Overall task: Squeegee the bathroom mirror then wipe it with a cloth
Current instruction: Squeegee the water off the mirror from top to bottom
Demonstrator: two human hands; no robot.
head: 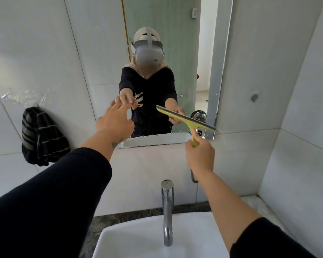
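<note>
Squeegee pass, wall-mounted frameless bathroom mirror (162, 25)
Right hand (200, 155) grasps yellow-handled rubber-bladed squeegee (187, 119); left hand (115, 121) released, fingertips touching glass. Advice: hold blade flat, overlap strokes.

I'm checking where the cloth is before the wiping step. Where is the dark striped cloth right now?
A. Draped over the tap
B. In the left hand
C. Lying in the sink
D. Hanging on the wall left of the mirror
D: the dark striped cloth hangs on the tiled wall to the left of the mirror, while the left hand reaches empty toward the glass and the right hand grips the squeegee.
</note>
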